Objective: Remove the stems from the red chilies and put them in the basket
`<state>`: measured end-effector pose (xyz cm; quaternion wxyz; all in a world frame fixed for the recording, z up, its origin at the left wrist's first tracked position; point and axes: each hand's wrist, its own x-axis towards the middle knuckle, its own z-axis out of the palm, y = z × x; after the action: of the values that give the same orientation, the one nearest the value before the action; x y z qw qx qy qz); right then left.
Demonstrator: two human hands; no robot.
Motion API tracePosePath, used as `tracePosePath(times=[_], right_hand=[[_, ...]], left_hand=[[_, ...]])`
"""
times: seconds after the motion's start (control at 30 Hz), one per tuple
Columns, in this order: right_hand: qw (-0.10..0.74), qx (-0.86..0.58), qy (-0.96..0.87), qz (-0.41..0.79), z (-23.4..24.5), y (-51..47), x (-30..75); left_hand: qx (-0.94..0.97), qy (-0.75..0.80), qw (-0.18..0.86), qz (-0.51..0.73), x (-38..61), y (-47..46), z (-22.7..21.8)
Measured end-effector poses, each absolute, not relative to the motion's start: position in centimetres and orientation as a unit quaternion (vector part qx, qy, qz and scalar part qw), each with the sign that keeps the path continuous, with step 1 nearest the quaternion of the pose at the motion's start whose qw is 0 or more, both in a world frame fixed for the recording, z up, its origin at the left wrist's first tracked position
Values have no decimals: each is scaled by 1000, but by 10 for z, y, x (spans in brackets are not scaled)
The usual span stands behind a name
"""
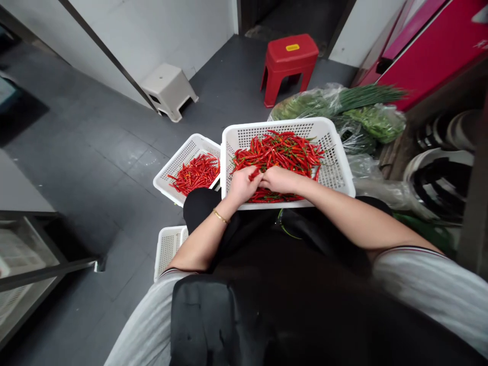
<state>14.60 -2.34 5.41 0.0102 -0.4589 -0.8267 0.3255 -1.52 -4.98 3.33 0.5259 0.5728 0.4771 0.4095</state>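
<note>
A white perforated basket (345, 170) rests on my lap, holding a heap of red chili peppers (284, 150) with green stems. Over its near left part my two hands meet. My left hand (244, 185) is closed on red chili peppers (254, 174), whose ends show between thumb and fingers. Pressed against it, my right hand (276, 179) is closed with its fingertips pinched together; what they grip is hidden. To the left, a second white basket (163, 184) on the floor side holds red chilies (196, 174) that show hardly any green stems.
A third white basket (168, 249) stands left of my leg. Beyond the lap basket are bagged green vegetables (305, 104), a bundle of thin green stalks (371, 96) and a red stool (292, 56). A white stool (168, 89) stands by the wall. Right are white buckets (415, 162).
</note>
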Motion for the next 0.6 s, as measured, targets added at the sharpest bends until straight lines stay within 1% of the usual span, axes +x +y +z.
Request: tracePosePath(times=[0.03,0.07,0.13,0.17,0.23,0.27,0.3,0.33,0.4,0.47,0.6], right_hand=[[1,-470,-831,298,57,-22,146],[1,-471,-830,299,61,-23,146],[35,-447,-814,370,73,-28,149],[79,-428,-796,422,79,-32,151],[210,-403,-737,500,89,-38,157],[269,-402,-706,516,91,-39,160],[303,-404,-686,524,90,-39,164],[305,-408,-678,529,87,-38,167],[248,-430,-679,540,74,-33,172],[199,-454,-675,546,59,-30,172],[192,-452,-701,517,46,-38,159]], left_hand=[[603,467,488,424,-14,-53,36],[613,456,470,442,-13,-55,38],[566,446,492,488,-17,-56,41],[515,446,521,514,-22,-55,42],[395,438,584,558,-34,-49,43],[342,427,612,571,-40,-46,43],[301,415,636,577,-46,-44,42],[276,407,655,573,-51,-42,42],[270,411,681,543,-55,-42,40],[304,428,686,504,-52,-46,36],[393,446,666,452,-32,-52,23]])
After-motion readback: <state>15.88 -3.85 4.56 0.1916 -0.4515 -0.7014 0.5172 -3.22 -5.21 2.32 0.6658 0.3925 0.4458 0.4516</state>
